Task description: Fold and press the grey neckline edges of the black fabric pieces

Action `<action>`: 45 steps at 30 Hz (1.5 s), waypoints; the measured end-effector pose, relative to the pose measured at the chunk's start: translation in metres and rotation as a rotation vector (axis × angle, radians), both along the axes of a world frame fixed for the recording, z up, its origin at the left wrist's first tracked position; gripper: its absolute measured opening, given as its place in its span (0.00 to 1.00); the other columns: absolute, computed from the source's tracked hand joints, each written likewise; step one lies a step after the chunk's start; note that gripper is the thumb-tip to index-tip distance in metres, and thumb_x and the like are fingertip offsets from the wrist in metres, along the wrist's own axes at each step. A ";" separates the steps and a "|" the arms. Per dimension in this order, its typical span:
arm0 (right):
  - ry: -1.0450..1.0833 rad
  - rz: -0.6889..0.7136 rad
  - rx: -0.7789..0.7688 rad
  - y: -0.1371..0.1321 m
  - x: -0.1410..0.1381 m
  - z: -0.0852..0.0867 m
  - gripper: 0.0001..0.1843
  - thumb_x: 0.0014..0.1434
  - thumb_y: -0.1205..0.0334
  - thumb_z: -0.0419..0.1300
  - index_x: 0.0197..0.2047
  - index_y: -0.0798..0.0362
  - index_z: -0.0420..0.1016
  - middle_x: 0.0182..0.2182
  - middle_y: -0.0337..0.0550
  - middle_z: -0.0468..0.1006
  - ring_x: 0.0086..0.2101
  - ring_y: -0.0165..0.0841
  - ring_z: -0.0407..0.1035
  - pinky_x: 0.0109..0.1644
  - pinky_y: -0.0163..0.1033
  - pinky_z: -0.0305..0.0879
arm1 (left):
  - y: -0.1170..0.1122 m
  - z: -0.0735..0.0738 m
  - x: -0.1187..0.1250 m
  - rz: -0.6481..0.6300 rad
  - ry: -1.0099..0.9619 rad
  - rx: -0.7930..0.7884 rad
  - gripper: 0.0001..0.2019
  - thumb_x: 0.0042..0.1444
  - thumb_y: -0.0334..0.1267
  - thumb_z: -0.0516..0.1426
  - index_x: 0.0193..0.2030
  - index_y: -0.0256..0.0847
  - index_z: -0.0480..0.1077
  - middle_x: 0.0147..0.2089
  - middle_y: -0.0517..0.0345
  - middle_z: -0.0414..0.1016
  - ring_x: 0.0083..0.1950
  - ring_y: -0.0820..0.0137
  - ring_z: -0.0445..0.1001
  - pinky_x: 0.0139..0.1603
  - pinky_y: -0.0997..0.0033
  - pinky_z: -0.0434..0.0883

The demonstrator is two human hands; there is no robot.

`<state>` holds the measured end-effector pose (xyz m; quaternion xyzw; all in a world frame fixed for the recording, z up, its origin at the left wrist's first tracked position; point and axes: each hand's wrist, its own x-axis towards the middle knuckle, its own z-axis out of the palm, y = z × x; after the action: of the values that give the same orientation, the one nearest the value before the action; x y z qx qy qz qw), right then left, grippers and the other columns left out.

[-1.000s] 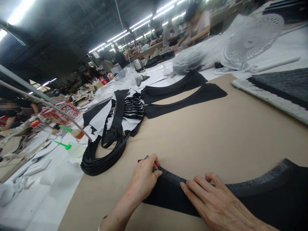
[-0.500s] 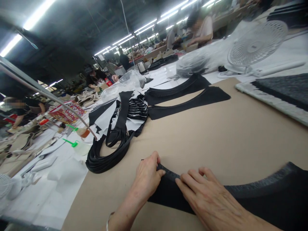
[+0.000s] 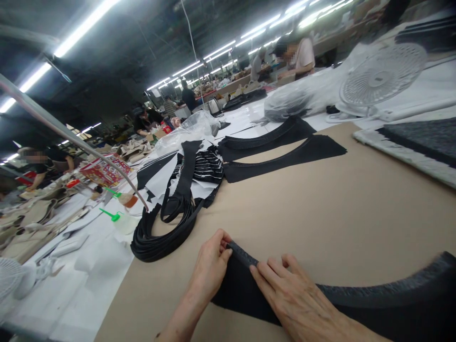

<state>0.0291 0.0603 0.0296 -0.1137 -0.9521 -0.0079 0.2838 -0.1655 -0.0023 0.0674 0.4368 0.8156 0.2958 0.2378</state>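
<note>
A black fabric piece [image 3: 245,294] with a curved upper edge lies across the near side of the tan board. A dark grey, shiny strip [image 3: 370,290] runs along that curve. My left hand [image 3: 212,261] pinches the strip's left end between thumb and fingers. Close to its right, my right hand [image 3: 285,285] has bent fingers closed over the same edge; its fingertips are partly hidden. Further back, two similar black curved pieces [image 3: 285,159] lie one behind the other. A coil of black strips [image 3: 160,249] rests left of my hands.
The tan board [image 3: 302,209] covers the table's near part. A white fan [image 3: 384,76] and a grey felt-topped slab [image 3: 420,137] are at right. Green-tipped bottles [image 3: 121,221] stand left, near a slanting metal rod [image 3: 89,149]. Several people work in the background.
Both hands appear slightly further left, still on the fabric edge. The whole view has shifted a little, with the background lower and further right. Neither grip has visibly changed.
</note>
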 end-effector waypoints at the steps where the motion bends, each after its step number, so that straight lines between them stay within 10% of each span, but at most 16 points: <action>1: 0.039 -0.004 0.004 -0.001 -0.001 0.000 0.21 0.48 0.72 0.53 0.47 0.56 0.70 0.39 0.43 0.74 0.39 0.38 0.65 0.49 0.48 0.59 | 0.001 0.000 0.000 0.006 -0.008 0.005 0.08 0.51 0.25 0.53 0.35 0.43 0.66 0.31 0.64 0.69 0.33 0.73 0.68 0.35 0.75 0.63; 20: -0.040 0.004 0.071 -0.001 0.013 0.043 0.24 0.49 0.79 0.48 0.45 0.53 0.75 0.45 0.45 0.77 0.42 0.39 0.68 0.47 0.45 0.67 | 0.002 -0.001 0.001 0.064 0.038 0.027 0.07 0.51 0.27 0.56 0.35 0.43 0.67 0.29 0.67 0.68 0.28 0.76 0.66 0.32 0.77 0.61; 45: 0.031 0.049 -0.011 0.001 0.004 -0.015 0.31 0.51 0.73 0.48 0.57 0.45 0.68 0.46 0.43 0.75 0.45 0.44 0.67 0.49 0.51 0.67 | 0.007 -0.008 -0.001 0.100 0.129 -0.006 0.09 0.50 0.24 0.54 0.35 0.42 0.63 0.24 0.68 0.64 0.27 0.75 0.65 0.29 0.75 0.57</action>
<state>0.0326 0.0615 0.0146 -0.0921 -0.9501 0.0060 0.2981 -0.1668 0.0047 0.0592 0.4130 0.8508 0.2763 0.1710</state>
